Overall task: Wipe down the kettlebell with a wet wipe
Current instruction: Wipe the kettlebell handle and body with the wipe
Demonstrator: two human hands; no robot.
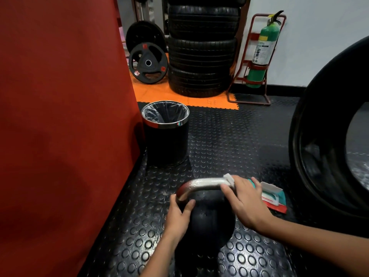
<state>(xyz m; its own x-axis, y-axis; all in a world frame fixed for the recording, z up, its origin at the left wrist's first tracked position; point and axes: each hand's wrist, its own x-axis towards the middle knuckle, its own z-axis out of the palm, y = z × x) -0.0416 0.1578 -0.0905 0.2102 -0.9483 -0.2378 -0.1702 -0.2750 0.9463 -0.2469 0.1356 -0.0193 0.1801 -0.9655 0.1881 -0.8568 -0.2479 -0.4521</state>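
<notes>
Kettlebell point(211, 218): one; wet wipe point(228, 179): one; hands: two.

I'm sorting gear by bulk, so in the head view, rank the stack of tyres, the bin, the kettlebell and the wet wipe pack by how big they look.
1. stack of tyres
2. bin and kettlebell look about alike; the kettlebell sits nearer the camera, so no ranking.
3. wet wipe pack, partly hidden by the right hand.

Hard to read much here. On the white label of the green fire extinguisher point(264, 49), upper right of the frame: small dark print, maybe "236fa", too blurry to be sure. On the wipe pack point(274, 197), lower right: red and teal print, too small to read.
</notes>
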